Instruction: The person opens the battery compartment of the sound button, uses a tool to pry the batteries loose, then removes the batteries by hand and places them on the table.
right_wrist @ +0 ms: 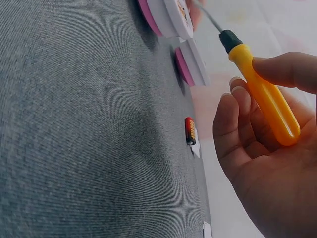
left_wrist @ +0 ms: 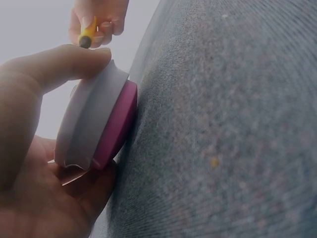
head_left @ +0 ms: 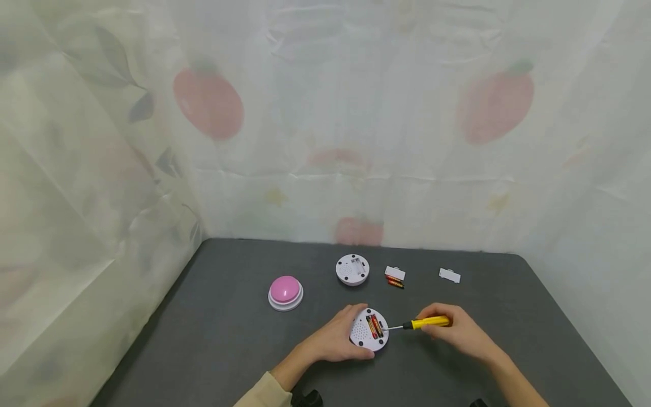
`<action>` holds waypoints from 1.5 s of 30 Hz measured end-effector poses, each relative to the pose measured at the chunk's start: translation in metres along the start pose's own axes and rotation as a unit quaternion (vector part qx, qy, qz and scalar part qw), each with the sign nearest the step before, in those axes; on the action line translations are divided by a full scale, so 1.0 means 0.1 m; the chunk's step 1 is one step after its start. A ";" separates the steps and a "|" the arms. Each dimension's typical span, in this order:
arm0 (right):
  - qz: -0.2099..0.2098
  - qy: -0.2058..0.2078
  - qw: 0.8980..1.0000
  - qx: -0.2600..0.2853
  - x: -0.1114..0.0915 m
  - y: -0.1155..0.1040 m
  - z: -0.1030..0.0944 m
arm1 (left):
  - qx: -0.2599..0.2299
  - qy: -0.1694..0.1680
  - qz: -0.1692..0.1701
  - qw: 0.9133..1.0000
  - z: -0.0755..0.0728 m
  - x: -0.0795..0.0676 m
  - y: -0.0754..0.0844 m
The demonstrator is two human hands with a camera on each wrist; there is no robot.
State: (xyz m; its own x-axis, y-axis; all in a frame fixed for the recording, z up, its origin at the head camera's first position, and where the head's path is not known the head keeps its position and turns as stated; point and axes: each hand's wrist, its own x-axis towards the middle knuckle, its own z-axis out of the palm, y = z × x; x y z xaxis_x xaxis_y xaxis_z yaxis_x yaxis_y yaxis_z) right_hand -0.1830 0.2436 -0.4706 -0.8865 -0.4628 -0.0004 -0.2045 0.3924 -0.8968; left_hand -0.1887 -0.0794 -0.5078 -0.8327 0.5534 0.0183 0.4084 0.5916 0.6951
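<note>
My left hand (head_left: 333,340) grips a round white buzzer (head_left: 360,334) by its rim. The buzzer lies upside down; its pink dome (left_wrist: 119,124) faces the table in the left wrist view. Two red and black batteries (head_left: 374,327) sit in its uncovered compartment. In my right hand (head_left: 461,332) is a screwdriver with a yellow handle (right_wrist: 270,99), held between thumb and fingers. Its thin metal shaft (head_left: 394,328) points left, with the tip at the batteries' right side. Whether the tip touches a battery I cannot tell.
Behind the held buzzer, a second one (head_left: 351,277) lies overturned, its compartment bare of batteries. A third buzzer (head_left: 285,289) stands pink side up at the left. Loose batteries (head_left: 394,282) lie against a white cover (head_left: 395,272); another cover (head_left: 450,275) is farther right on the grey table (head_left: 229,339).
</note>
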 end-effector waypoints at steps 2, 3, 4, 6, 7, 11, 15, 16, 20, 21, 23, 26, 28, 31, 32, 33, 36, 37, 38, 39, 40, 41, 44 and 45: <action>-0.002 -0.010 1.000 0.003 0.00 0.00 0.00 | 0.002 -0.002 -0.001 1.000 0.00 0.00 0.00; -0.002 -0.013 1.000 0.002 0.01 0.00 0.00 | 0.003 -0.003 -0.002 1.000 -0.01 0.00 0.00; 0.000 -0.015 1.000 0.000 0.01 0.00 0.00 | 0.002 -0.004 -0.002 1.000 -0.01 0.00 0.00; 0.002 -0.016 1.000 -0.007 0.02 -0.01 0.00 | 0.002 -0.005 -0.002 1.000 -0.01 0.00 0.00; 0.004 -0.016 1.000 -0.012 0.02 -0.01 0.00 | 0.002 -0.004 -0.002 1.000 0.00 0.00 0.00; 0.018 -0.016 0.999 -0.041 0.06 -0.06 0.01 | 0.002 -0.004 -0.001 1.000 0.00 0.01 0.00; 0.034 -0.015 0.998 -0.059 0.09 -0.11 0.04 | 0.001 -0.006 -0.001 1.000 0.00 0.01 0.00; 0.036 -0.013 0.997 -0.060 0.10 -0.12 0.04 | 0.002 -0.007 -0.002 1.000 0.00 0.01 -0.01; 0.045 -0.004 0.997 -0.069 0.13 -0.16 0.07 | 0.004 -0.005 -0.004 1.000 0.00 0.01 0.00; 0.047 -0.002 0.996 -0.073 0.14 -0.17 0.07 | 0.004 -0.004 -0.005 1.000 0.00 0.01 0.00; 0.053 0.002 0.995 -0.082 0.15 -0.18 0.08 | 0.006 -0.002 -0.006 1.000 0.00 0.01 0.01; 0.059 -0.001 0.994 -0.089 0.15 -0.19 0.08 | 0.005 -0.002 -0.007 1.000 0.00 0.01 0.01; 0.060 -0.008 0.994 -0.089 0.15 -0.19 0.08 | 0.006 -0.002 -0.007 1.000 0.01 0.01 0.01; 0.055 -0.013 0.994 -0.089 0.13 -0.17 0.08 | 0.007 -0.002 -0.007 1.000 0.01 0.01 0.00; 0.052 -0.012 0.995 -0.090 0.13 -0.17 0.08 | 0.007 -0.002 -0.007 1.000 0.01 0.01 0.00; 0.048 -0.010 0.995 -0.092 0.13 -0.16 0.08 | 0.007 -0.002 -0.007 1.000 0.01 0.01 0.00; 0.034 0.006 0.993 -0.109 0.12 -0.13 0.09 | 0.008 -0.002 -0.005 1.000 0.01 0.01 -0.01; 0.028 0.012 0.993 -0.117 0.12 -0.12 0.10 | 0.008 -0.002 -0.005 1.000 0.01 0.01 -0.01; 0.023 0.019 0.992 -0.124 0.12 -0.11 0.11 | 0.008 -0.002 -0.004 1.000 0.02 0.01 -0.01; 0.017 0.027 0.991 -0.131 0.12 -0.10 0.11 | 0.008 -0.002 -0.003 1.000 0.02 0.01 -0.02; 0.012 0.034 0.990 -0.138 0.11 -0.09 0.12 | 0.007 -0.002 -0.003 1.000 0.02 0.01 -0.02; 0.008 0.040 0.989 -0.142 0.11 -0.08 0.13 | 0.006 -0.002 -0.002 1.000 0.02 0.01 -0.02; -0.005 0.059 0.988 -0.145 0.09 -0.05 0.16 | 0.003 -0.002 -0.001 1.000 0.02 0.01 -0.02; -0.009 0.064 0.987 -0.144 0.08 -0.04 0.16 | 0.003 -0.002 -0.001 1.000 0.02 0.02 -0.02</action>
State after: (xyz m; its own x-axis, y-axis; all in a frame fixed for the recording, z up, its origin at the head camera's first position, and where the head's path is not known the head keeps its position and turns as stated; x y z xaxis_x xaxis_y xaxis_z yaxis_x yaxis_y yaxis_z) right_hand -0.1823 0.2252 -0.4738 -0.9233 -0.3741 0.0876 -0.3139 0.6030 -0.7334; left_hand -0.1901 -0.0787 -0.5105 -0.8323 0.5541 0.0143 0.4087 0.5961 0.6911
